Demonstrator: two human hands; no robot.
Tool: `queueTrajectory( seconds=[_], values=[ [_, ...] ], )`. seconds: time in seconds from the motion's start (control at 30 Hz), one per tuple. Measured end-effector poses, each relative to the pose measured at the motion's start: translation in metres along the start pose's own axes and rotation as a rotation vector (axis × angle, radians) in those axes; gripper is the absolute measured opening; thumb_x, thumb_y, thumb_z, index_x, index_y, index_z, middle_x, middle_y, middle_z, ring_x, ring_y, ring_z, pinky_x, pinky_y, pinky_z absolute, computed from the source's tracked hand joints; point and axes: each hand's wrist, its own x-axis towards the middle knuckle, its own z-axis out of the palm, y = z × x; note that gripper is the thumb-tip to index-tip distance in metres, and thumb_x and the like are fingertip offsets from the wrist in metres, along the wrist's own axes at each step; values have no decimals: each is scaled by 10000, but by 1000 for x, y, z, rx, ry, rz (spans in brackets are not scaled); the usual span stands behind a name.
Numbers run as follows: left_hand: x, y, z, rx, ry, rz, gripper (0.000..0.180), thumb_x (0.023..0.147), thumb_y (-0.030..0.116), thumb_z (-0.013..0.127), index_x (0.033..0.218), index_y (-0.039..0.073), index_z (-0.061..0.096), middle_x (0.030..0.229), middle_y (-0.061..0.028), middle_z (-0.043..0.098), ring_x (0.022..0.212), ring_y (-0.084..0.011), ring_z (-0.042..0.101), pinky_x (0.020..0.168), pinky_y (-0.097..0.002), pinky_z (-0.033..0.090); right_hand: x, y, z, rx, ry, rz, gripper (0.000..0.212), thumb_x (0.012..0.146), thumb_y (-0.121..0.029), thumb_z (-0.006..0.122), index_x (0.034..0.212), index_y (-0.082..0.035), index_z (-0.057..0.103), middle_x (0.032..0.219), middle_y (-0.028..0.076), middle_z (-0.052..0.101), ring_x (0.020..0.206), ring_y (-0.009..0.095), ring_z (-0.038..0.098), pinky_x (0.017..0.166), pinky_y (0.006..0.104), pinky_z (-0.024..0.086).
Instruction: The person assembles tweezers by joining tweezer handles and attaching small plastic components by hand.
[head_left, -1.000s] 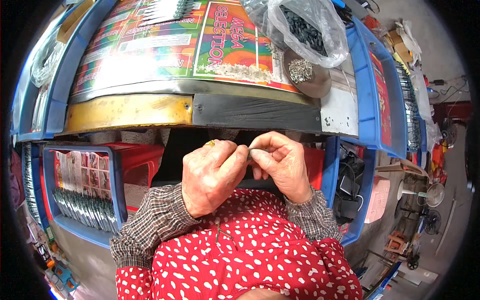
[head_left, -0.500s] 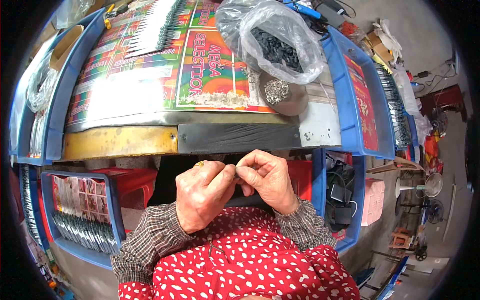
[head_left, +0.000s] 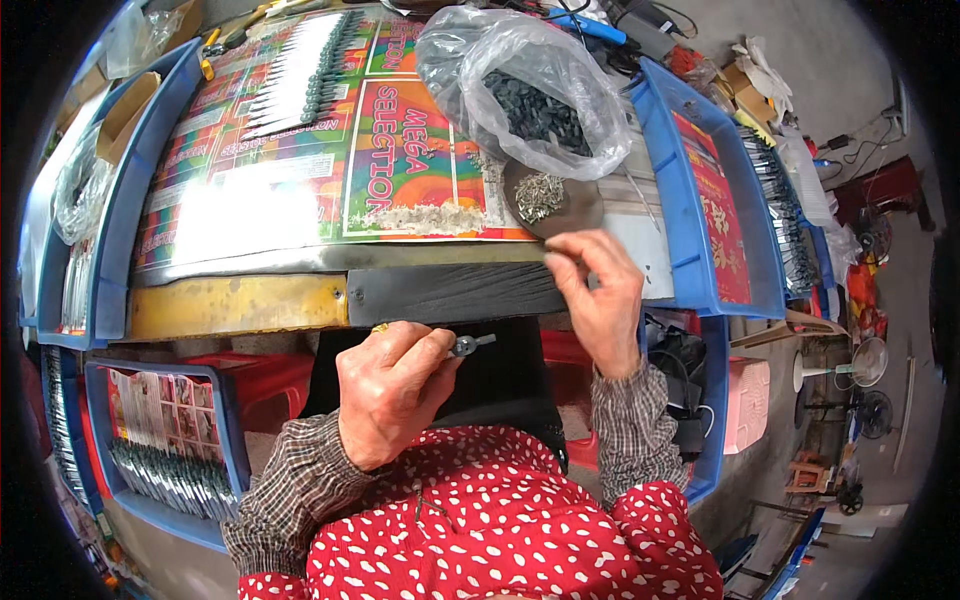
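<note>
My left hand (head_left: 392, 385) is closed in front of the table's near edge. Out of its thumb and fingers pokes a small dark grey plastic piece (head_left: 465, 346) with a narrow light tip pointing right. Raised at the table edge is my right hand (head_left: 605, 300), its thumb and forefinger bent and slightly apart, with nothing visible between them. Just beyond its fingertips sits a round dark dish (head_left: 580, 207) bearing a heap of tiny metal pins (head_left: 539, 197). Behind the dish, a clear plastic bag (head_left: 610, 140) gapes around many small dark plastic pieces (head_left: 535, 110).
Colourful printed sheet (head_left: 250, 200) covers the table, with a row of slim dark-and-silver pieces (head_left: 315, 80) at its far side. Blue crates stand at the left (head_left: 110, 270) and right (head_left: 690, 200). Another blue crate (head_left: 170, 505) below left holds rows of similar pieces.
My right hand has parted from the left and moved up and right toward the dish. The grey piece now shows in my left hand, which stays nearly in place.
</note>
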Motion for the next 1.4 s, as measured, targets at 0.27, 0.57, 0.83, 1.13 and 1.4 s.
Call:
queueTrajectory(
  seconds=[0.27, 0.57, 0.83, 1.13, 1.4],
  values=[
    [-2, -4, -8, 17, -64, -91, 287, 642, -27, 751, 903, 30, 646, 825, -102, 641, 723, -270, 644, 616, -354, 516, 21, 34, -3, -329, -28, -229, 319, 758, -162, 750, 1041, -34, 681, 990, 94, 592, 987, 298, 510, 845, 398, 440],
    [-4, -9, -3, 31, -54, -49, 295, 644, -11, 751, 909, 40, 633, 797, -78, 616, 680, -256, 615, 574, -348, 502, 19, 37, 3, -326, -52, -210, 336, 754, -197, 754, 1042, -37, 691, 980, 82, 578, 994, 290, 498, 864, 409, 422],
    [-4, -8, -3, 18, -62, -48, 295, 643, -13, 748, 910, 38, 634, 795, -79, 613, 677, -255, 612, 570, -347, 497, 14, 33, 0, -270, -16, -194, 282, 734, -126, 758, 992, -27, 703, 944, 83, 589, 956, 279, 517, 825, 386, 440],
    [-7, -5, -5, 14, -76, -68, 290, 647, -25, 749, 909, 31, 638, 800, -91, 621, 692, -264, 622, 586, -351, 498, 8, 38, 0, -103, 53, -138, 157, 743, -15, 711, 900, -23, 703, 884, 76, 609, 926, 262, 533, 804, 363, 446],
    [-9, -3, -8, 4, -96, -96, 283, 662, -27, 745, 921, 26, 643, 822, -106, 638, 719, -272, 643, 614, -353, 512, 9, 47, -3, 50, 31, -49, 87, 780, -30, 683, 866, -19, 692, 892, 75, 633, 936, 235, 545, 826, 340, 444]
  ],
)
